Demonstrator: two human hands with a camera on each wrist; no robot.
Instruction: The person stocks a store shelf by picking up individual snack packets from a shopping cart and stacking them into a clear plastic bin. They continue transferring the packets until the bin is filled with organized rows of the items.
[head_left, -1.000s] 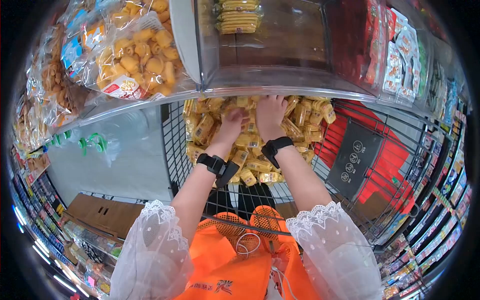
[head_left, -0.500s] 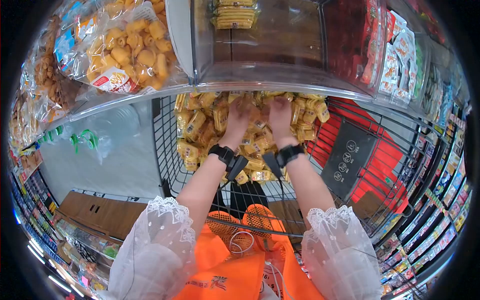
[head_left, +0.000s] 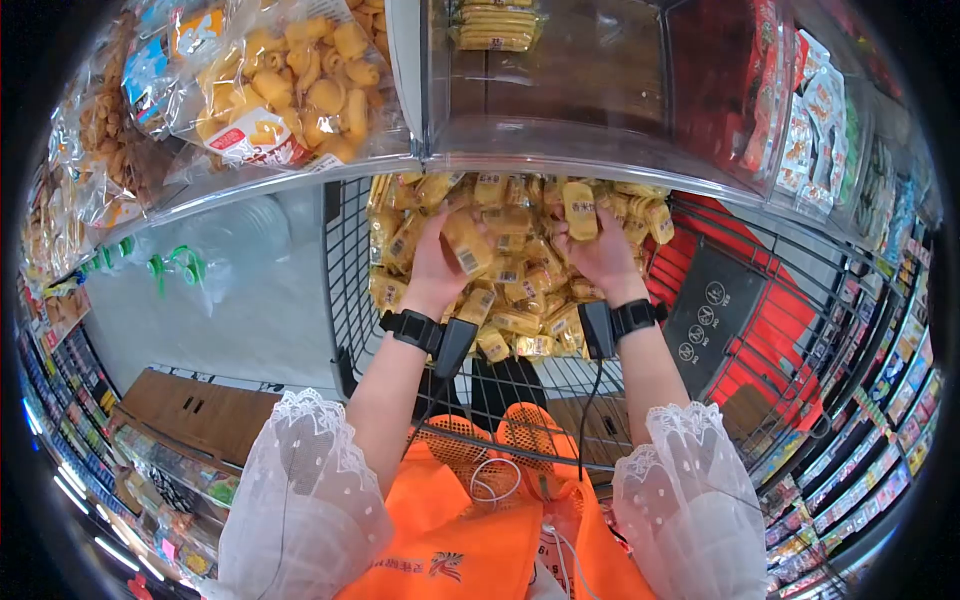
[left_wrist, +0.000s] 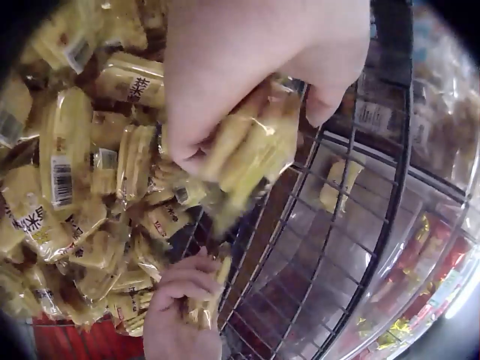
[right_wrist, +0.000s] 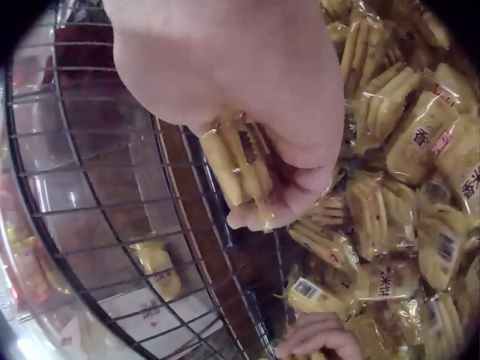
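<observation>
Store shelves (head_left: 860, 440) packed with colourful goods curve along the right, and a clear-walled display bin with a brown base (head_left: 570, 90) spans the far side. Inside its far left part lies a small stack of flat yellow packets (head_left: 495, 28); left of the bin are clear bags of golden puffed snacks (head_left: 300, 85). Nearer you, a black wire shopping cart (head_left: 338, 290) holds a heap of shiny yellow plastic-wrapped snacks (head_left: 520, 285). Your left hand (head_left: 440, 262) grips a yellow wrapped snack (head_left: 467, 243) over the left part of the heap, its fingers curled round the wrapper. Your right hand (head_left: 605, 258) pinches another yellow packet (head_left: 580, 211) over the right part, thumb and fingers bent about it. Both hands are apart, with black wrist straps below them. To the right, a dark panel with round icons (head_left: 708, 310) sits beside red material (head_left: 765, 340).
</observation>
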